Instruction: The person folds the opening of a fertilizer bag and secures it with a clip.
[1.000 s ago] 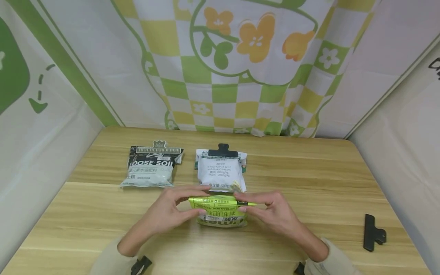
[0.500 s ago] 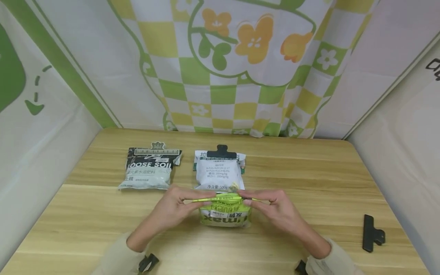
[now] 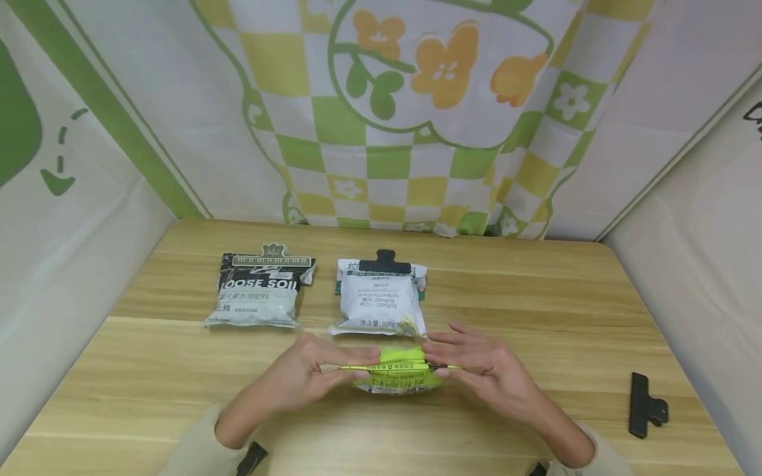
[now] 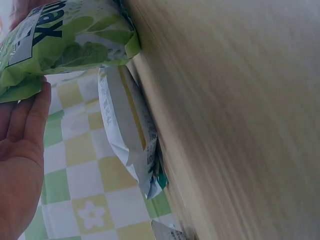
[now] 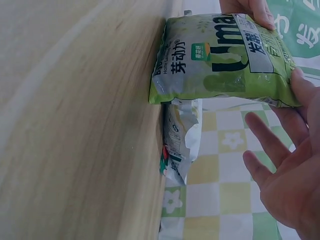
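Note:
A green fertilizer bag point(image 3: 395, 378) stands upright on the table between my hands, its top edge folded over. My left hand point(image 3: 297, 377) pinches the left end of that top edge between thumb and fingers. At the right end, my right hand point(image 3: 494, 373) pinches it too; in the right wrist view some fingers of the right hand point(image 5: 285, 170) are spread away from the bag. The printed front of the green bag point(image 5: 215, 60) faces me, with large dark letters. In the left wrist view the fingers of my left hand point(image 4: 27, 120) lie against the bag's far side.
Behind it lies a white bag point(image 3: 381, 297) with a black clip point(image 3: 385, 263) on its top. To its left is a black and grey soil bag point(image 3: 258, 294) with a piano-patterned clip point(image 3: 272, 258). A loose black clip point(image 3: 645, 404) lies at the table's right.
The green bag's top edge has come nearer to me and hides more of its front in the head view. Both hands have moved with it, still pinching its ends.

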`<state>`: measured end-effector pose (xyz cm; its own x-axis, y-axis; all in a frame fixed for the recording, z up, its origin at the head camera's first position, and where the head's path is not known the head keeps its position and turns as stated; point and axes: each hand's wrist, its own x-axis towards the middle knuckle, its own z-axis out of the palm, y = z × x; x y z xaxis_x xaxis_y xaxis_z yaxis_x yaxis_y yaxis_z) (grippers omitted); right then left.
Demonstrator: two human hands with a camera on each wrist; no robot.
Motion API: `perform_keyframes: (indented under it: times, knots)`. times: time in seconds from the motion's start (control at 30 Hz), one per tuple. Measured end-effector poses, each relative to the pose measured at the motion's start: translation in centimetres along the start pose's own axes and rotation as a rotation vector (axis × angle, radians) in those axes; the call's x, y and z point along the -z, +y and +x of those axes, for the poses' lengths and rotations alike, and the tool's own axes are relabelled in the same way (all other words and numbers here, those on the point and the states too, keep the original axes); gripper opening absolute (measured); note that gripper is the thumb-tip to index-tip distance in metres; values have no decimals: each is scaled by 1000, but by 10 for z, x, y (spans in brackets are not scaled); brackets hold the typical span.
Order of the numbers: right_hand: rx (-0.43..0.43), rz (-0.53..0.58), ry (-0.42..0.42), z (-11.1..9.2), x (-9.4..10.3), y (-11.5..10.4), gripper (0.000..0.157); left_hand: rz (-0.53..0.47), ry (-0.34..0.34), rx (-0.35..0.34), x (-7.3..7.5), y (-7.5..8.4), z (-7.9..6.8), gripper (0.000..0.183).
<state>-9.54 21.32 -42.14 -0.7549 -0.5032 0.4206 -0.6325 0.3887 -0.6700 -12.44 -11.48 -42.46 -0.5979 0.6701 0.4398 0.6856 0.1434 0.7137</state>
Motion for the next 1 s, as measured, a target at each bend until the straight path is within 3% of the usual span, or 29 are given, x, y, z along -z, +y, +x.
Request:
perform_keyframes:
  times: [0.17, 0.4, 0.63, 0.73, 0.9, 1.0]
  knots:
    - [-18, 36, 14, -2, -1, -2, 25, -18, -15, 68, 0, 7, -2, 15]
    - [-145, 259, 73, -8, -2, -4, 17, -59, -30, 133, -3, 11, -4, 14]
    - [-102, 224, 60, -15, 1, -5, 21, -61, -29, 143, -8, 16, -10, 13]
    - [-49, 182, 43, -16, 4, -7, 24, -30, -17, 90, -10, 16, -11, 12]
    - [53, 95, -9, -19, 10, -11, 32, 58, -14, -100, -13, 15, -15, 17]
    - [32, 97, -41, -25, 19, -14, 37, 89, -3, -180, -14, 15, -15, 19]
